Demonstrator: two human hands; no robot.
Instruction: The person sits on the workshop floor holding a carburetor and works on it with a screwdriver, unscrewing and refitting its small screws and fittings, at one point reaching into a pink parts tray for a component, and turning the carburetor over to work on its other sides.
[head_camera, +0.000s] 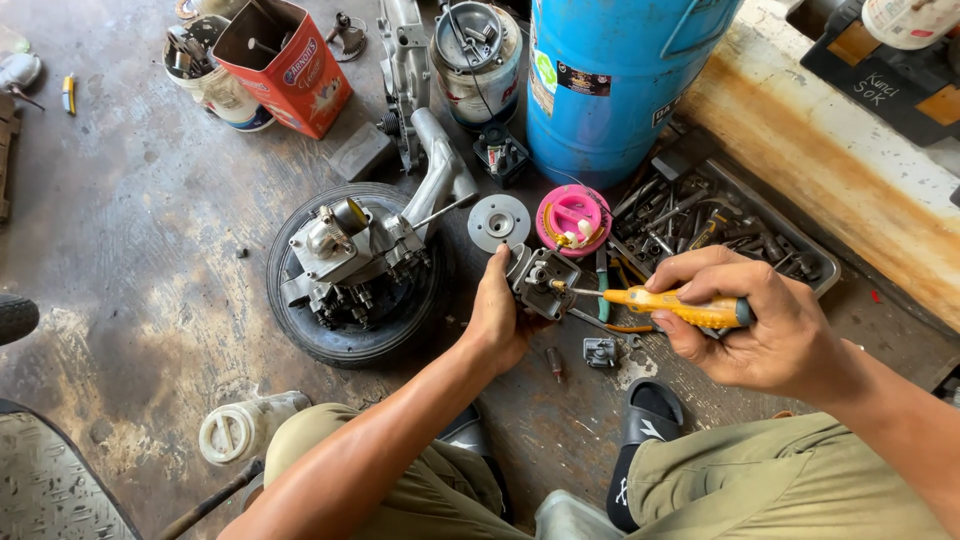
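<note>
Gripping carburetor (543, 282), left hand (497, 318); right hand (760, 325) holding yellow screwdriver (668, 303); tool tray (826, 275), engine (350, 250) alongside.

The carburetor (545, 282) in the left hand (495, 320) looks like dull cast metal, greasy and matt, while the screwdriver (672, 305) in the right hand (745, 325) has a glossy yellow see-through plastic handle and a thin bare steel shaft. Just past the grip, the disc (499, 222) is smooth grey metal and the spool (573, 220) shiny pink plastic. Floor (140, 230) underneath is rough, oil-stained concrete.
</note>
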